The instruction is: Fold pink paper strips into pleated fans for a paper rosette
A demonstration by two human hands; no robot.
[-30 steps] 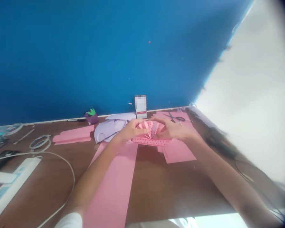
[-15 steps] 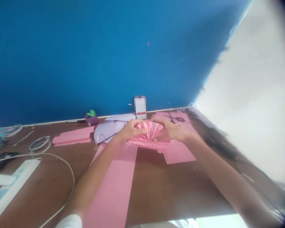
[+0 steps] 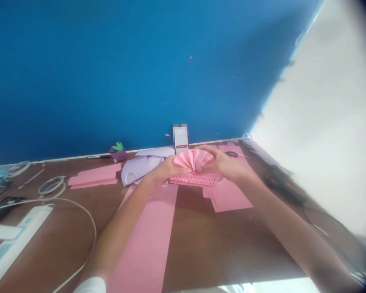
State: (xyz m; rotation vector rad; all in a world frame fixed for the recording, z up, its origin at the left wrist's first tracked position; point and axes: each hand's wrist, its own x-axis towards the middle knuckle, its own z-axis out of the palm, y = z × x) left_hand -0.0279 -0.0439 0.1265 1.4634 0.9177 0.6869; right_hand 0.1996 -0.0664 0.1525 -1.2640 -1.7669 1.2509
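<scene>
Between my hands, a pleated pink paper fan (image 3: 187,159) is spread out above the desk, with a dark-speckled flat strip along its lower edge. My left hand (image 3: 165,169) grips its left side, the thumb and fingers closed on the folds. My right hand (image 3: 221,162) holds the right side, fingers over the top and thumb toward the middle. Under and beyond my right hand lie pink paper sheets (image 3: 232,197). A long pink sheet (image 3: 146,240) runs beneath my left forearm.
A phone (image 3: 180,138) leans against the blue wall. Crumpled lilac paper (image 3: 140,167), a purple pot-shaped craft (image 3: 118,152) and folded pink paper (image 3: 94,176) lie left. Tape rolls (image 3: 51,185), a white cable (image 3: 93,221) and a power strip (image 3: 16,240) stand nearer. Scissors (image 3: 232,154) rest at right.
The fan has been raised and tilted, so its pleats now show as a wider rounded arc. Both hands keep hold of it and have shifted slightly.
</scene>
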